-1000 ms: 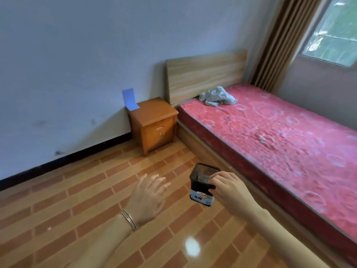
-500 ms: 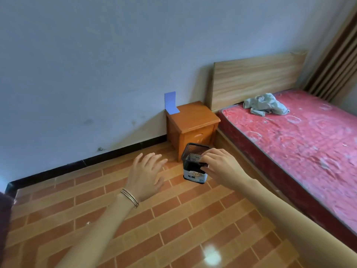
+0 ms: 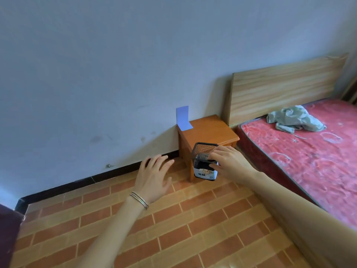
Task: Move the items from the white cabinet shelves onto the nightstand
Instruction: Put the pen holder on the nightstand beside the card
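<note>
Nightstand (image 3: 208, 132) sat just beyond both hands. Right hand (image 3: 231, 163) gripped black mesh pen holder (image 3: 202, 161) by its rim, held mid-air. Left hand (image 3: 154, 176) empty, fingers spread, beside holder.

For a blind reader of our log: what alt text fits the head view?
The right hand carries a black mesh cup toward a wooden nightstand by the wall; the left hand is open and empty. A blue bookend stands on the nightstand, beside a red bed.
</note>
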Motion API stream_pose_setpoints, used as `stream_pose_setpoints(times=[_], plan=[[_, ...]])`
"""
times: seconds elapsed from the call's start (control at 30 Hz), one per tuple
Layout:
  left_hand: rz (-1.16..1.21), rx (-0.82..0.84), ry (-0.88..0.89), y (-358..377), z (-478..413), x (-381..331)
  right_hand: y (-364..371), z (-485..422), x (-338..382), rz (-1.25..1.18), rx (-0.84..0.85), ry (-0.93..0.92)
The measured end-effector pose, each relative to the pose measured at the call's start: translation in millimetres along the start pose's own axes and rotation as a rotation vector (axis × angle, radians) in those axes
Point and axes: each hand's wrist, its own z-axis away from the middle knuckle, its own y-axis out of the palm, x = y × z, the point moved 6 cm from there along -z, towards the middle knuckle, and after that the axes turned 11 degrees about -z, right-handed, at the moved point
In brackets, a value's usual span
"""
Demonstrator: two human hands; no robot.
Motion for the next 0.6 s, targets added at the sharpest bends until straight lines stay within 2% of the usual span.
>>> stream_pose_setpoints(times=[0.13,0.33,0.6], plan=[[0.021,-0.029,-0.045,8.8,-59.3,5.0,-3.4,-45.6,-56.0,0.014,-0.015,-0.017],[0.026,0.032,-0.039,55.6,-116.2,7.8,32.4,-82.0,-124.6,-0.007,0.056,0.038],[0.078,0.065,-0.013,124.0,-225.0,58.4,92.9,-168.5,-227.4,-0.028,0.206,0.169]])
